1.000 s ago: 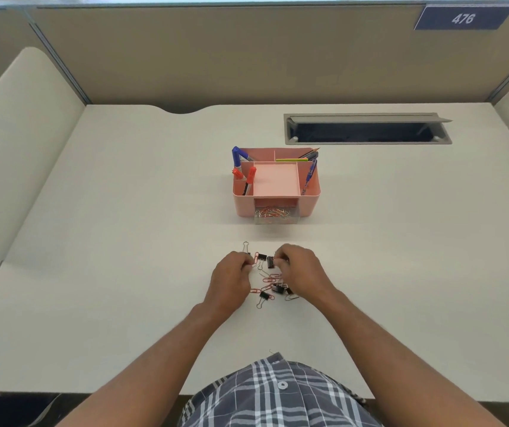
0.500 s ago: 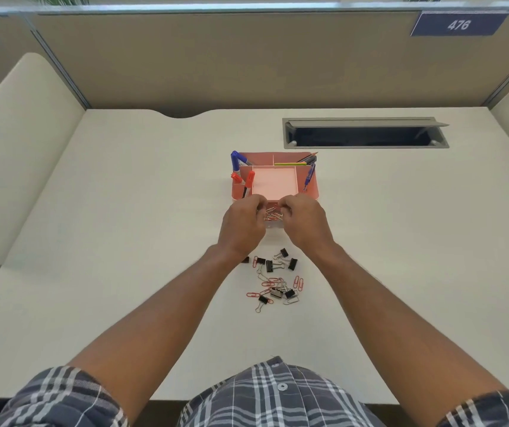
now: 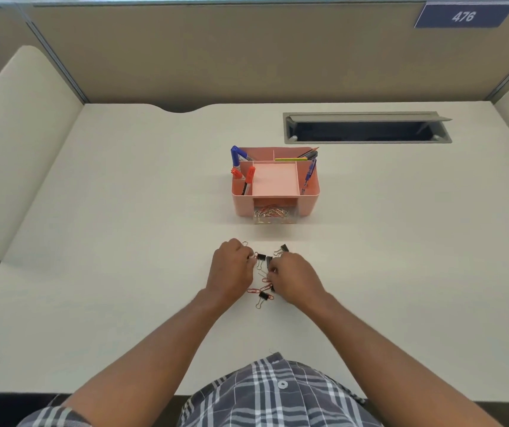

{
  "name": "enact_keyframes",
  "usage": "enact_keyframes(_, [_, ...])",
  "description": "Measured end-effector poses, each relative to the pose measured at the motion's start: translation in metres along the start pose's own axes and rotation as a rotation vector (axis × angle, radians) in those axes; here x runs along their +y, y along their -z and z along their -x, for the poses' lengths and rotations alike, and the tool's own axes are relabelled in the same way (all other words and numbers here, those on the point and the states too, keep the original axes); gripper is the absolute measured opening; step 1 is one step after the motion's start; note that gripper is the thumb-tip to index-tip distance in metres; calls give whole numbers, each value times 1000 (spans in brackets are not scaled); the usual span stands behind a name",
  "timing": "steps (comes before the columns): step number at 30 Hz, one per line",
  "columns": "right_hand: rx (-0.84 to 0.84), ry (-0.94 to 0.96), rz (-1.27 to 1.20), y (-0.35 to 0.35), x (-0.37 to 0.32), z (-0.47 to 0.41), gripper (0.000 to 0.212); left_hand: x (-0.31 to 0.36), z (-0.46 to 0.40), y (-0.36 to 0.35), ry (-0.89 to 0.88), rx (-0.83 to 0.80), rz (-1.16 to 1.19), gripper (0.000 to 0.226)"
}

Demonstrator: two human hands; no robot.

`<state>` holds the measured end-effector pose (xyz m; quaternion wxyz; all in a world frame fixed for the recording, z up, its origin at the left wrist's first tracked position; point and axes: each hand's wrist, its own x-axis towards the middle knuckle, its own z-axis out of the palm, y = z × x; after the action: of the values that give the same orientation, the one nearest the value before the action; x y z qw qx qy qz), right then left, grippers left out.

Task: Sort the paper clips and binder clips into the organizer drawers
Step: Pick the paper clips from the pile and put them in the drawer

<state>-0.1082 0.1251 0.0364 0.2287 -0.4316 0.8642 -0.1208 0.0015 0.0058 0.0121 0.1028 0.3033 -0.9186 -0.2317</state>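
Black binder clips (image 3: 261,257) and red and silver paper clips (image 3: 266,286) lie in a loose pile on the desk in front of me. My left hand (image 3: 231,269) sits at the pile's left edge, fingers curled down and pinching a paper clip. My right hand (image 3: 296,278) covers the pile's right side, its fingertips pinching a paper clip at the middle. Further back stands the pink organizer (image 3: 308,201). Its clear drawer (image 3: 274,216) is pulled out and holds several paper clips.
Pens and markers (image 3: 248,177) stand in the organizer's side compartments, and its shallow top tray (image 3: 274,181) holds nothing. A grey cable slot (image 3: 367,127) with a raised lid is set into the desk behind it. Partition walls close off the back and both sides.
Both hands were over the organizer's drawer half a second ago. They have come back toward me and now rest on the clip pile again.
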Motion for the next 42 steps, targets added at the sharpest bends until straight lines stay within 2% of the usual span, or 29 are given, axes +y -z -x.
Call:
enact_keyframes(7, [111, 43, 32, -28, -5, 5, 16, 5, -7, -4, 25, -78, -152, 17])
enact_keyframes(17, [52, 83, 73, -23, -4, 1, 14, 9, -12, 1, 83, -194, -217, 14])
enact_keyframes(21, [82, 193, 118, -25, -4, 8, 28, 8, -9, 2, 50, -201, -216, 14])
enact_keyframes(26, [137, 243, 91, -27, 4, 10, 29, 6, -1, 4, 40, -112, -66, 8])
enact_keyframes(30, [131, 73, -205, -14, 6, 0, 17, 6, 1, 10, 105, -16, 115, 8])
enact_keyframes(33, [153, -74, -477, 6, 6, -6, 16, 10, -5, 19, 122, 42, 231, 6])
enact_keyframes(36, [218, -97, -649, 29, 7, -8, 11, 20, -16, 30, 67, 122, 304, 6])
enact_keyframes(39, [348, -44, -645, 56, 5, -16, 8, 32, -33, 42, -12, 182, 316, 7])
enact_keyframes(42, [430, 69, -510, 77, 0, -30, 14, 41, -53, 48, -75, 203, 269, 12])
